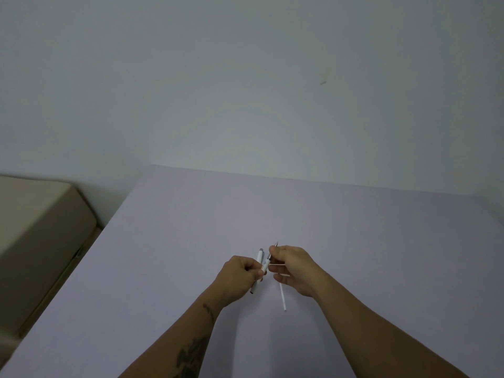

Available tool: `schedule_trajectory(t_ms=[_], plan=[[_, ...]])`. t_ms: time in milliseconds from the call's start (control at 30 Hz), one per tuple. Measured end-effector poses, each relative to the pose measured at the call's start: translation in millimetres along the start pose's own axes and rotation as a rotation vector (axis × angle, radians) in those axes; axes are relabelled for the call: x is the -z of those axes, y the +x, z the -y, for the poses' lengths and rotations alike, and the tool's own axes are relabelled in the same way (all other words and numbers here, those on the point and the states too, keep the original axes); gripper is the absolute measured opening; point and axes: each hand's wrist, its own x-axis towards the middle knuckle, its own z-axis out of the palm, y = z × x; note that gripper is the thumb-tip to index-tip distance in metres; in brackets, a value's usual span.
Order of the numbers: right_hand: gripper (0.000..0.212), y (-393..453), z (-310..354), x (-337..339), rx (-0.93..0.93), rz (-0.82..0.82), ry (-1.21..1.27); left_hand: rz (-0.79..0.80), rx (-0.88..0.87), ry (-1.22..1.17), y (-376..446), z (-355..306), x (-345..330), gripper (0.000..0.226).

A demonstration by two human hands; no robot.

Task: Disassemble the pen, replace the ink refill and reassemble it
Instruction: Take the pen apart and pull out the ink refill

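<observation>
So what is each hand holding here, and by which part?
Left hand pinches the white pen barrel around its middle. Right hand grips the ink refill near its tip end, the tail hanging free below.

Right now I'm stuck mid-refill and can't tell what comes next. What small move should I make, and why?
Probably line the refill in your right hand up with the open end of the pen barrel in your left hand and start sliding it in: both parts are already held close together above the table.

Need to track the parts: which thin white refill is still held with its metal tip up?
The refill pinched in the right hand; the other refill hangs below that hand.
</observation>
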Motion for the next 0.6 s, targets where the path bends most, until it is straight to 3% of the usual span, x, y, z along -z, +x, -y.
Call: schedule_trajectory(t_ms=[600], plan=[[0.018, 3.2, -1.6, -2.2, 0.050, -0.027, -0.071, 0.028, 0.022, 0.043, 1.6, 5.3, 1.3, 0.017]])
